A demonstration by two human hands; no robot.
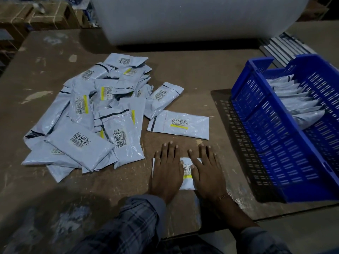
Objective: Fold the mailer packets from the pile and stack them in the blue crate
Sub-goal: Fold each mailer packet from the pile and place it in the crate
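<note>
Scuffed table (183,74), lower centre: left hand (166,167) and right hand (206,168) press flat-fingered on a mailer (187,173); looks light, floppy, slick, so pinch folded edges to lift into crate (286,143).

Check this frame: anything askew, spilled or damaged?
Nothing stands out. Both hands press one packet flat on the table; the pile is loose but on the table, and folded packets stand in a row in the blue crate.
</note>
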